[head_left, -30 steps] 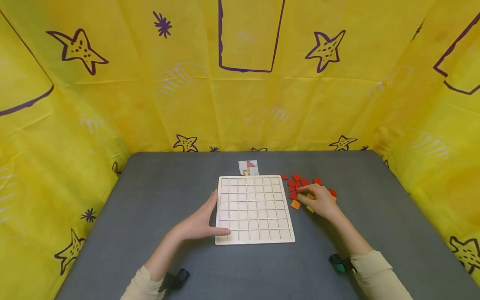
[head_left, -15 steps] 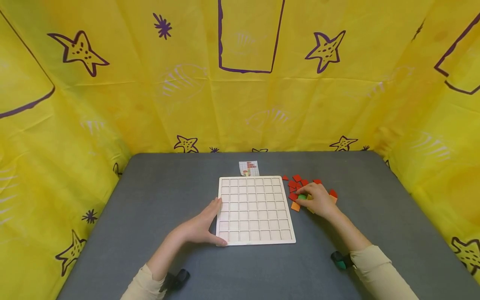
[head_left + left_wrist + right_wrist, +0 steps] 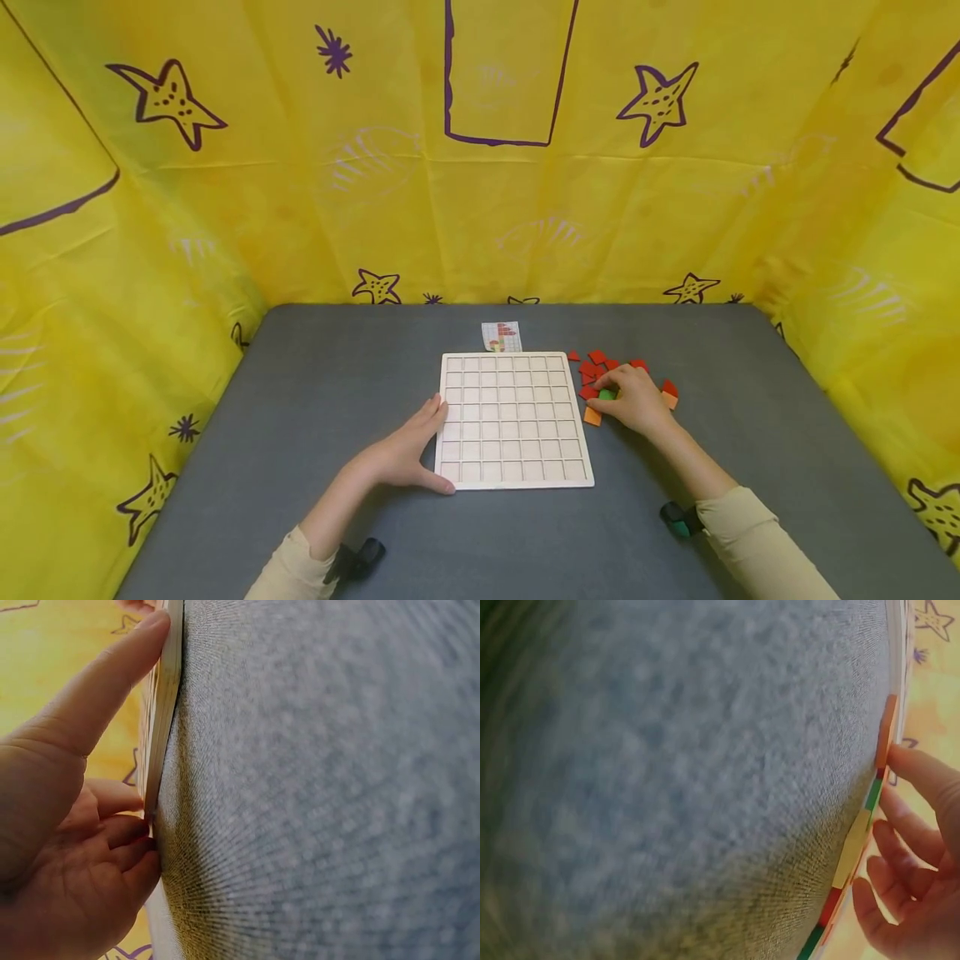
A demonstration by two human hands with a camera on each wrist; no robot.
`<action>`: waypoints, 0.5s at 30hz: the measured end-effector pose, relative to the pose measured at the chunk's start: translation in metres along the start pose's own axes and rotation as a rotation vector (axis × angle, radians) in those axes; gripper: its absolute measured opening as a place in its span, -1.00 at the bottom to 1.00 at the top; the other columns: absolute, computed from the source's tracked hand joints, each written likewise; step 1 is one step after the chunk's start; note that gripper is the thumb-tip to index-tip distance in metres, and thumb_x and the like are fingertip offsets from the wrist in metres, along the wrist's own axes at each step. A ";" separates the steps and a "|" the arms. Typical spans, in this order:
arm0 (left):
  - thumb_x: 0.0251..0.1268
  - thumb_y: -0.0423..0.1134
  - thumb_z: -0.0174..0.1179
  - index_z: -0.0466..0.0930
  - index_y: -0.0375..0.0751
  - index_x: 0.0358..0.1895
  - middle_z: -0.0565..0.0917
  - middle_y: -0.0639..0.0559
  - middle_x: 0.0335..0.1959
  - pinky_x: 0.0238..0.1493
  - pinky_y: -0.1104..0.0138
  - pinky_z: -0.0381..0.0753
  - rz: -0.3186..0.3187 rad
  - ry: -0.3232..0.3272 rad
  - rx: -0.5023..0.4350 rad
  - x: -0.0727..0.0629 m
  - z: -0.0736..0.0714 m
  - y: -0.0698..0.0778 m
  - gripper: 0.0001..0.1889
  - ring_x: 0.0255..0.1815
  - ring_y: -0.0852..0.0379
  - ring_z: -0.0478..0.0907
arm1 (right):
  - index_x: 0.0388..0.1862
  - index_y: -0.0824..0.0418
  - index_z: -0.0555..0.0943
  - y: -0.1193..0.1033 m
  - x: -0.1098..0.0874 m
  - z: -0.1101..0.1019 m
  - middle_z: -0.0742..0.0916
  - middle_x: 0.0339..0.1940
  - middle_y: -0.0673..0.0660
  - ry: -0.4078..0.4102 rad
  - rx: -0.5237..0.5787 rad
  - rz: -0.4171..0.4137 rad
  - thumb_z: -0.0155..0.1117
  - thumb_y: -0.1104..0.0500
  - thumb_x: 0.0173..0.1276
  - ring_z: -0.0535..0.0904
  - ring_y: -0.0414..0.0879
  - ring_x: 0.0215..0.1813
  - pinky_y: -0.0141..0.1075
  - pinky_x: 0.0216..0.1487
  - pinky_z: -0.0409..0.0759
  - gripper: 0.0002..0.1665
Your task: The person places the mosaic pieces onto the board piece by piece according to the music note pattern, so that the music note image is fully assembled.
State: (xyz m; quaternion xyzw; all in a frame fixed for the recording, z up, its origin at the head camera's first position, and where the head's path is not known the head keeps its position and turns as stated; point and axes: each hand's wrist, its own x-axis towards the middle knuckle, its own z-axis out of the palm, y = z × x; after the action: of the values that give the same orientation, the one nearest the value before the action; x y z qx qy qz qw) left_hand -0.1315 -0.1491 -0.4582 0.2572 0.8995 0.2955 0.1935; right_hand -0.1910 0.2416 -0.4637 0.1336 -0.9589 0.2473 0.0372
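A pale wooden grid board (image 3: 513, 423) lies flat on the table. My left hand (image 3: 411, 446) rests against its left side, fingers along the edge and thumb at the near left corner; the thumb (image 3: 105, 694) looks straight in the left wrist view. To the right of the board, my right hand (image 3: 637, 404) hovers low over a loose pile of coloured tiles, thumb and index finger spread. Between them shows a green tile (image 3: 607, 395). Near the thumb lies an orange tile (image 3: 592, 416). The right wrist view shows the fingertips by the orange tile (image 3: 886, 733) and a yellow tile (image 3: 850, 851).
Several red tiles (image 3: 588, 372) lie beyond the right hand. A red piece (image 3: 670, 387) and another orange tile (image 3: 670, 401) sit on its right. Behind the board is a small printed card (image 3: 501, 337) with a coloured grid pattern. Yellow patterned cloth (image 3: 480, 217) surrounds the grey table (image 3: 337, 367).
The left thumb has slid from the board's surface to its near corner, and the left fingers now touch the side. The right hand has shifted slightly left over the tiles, covering the yellow ones.
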 end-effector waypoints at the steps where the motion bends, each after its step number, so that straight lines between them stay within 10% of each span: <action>1: -0.11 0.07 0.55 -0.13 -0.52 0.50 -0.18 -0.39 0.54 0.43 -0.06 -0.04 0.001 0.003 0.001 0.000 0.000 0.000 0.27 0.55 -0.25 -0.26 | -0.29 0.21 0.74 0.000 0.000 0.000 0.65 -0.26 0.13 -0.002 0.001 0.005 0.55 0.06 0.09 0.48 0.13 -0.14 -0.01 -0.11 0.44 -0.71; 15: -0.11 0.08 0.55 -0.13 -0.49 0.50 -0.19 -0.38 0.55 0.43 -0.05 -0.05 -0.009 0.009 0.018 0.002 0.003 -0.002 0.28 0.56 -0.23 -0.27 | -0.23 0.19 0.75 -0.020 0.024 0.005 0.68 -0.16 0.15 0.060 0.170 -0.025 0.53 0.06 0.12 0.56 0.09 -0.08 -0.05 -0.09 0.46 -0.71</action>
State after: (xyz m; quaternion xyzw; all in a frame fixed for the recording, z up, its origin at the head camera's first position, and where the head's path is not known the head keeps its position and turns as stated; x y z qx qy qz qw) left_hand -0.1321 -0.1484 -0.4617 0.2535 0.9041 0.2877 0.1885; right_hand -0.2086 0.2165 -0.4557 0.1410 -0.9312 0.3310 0.0574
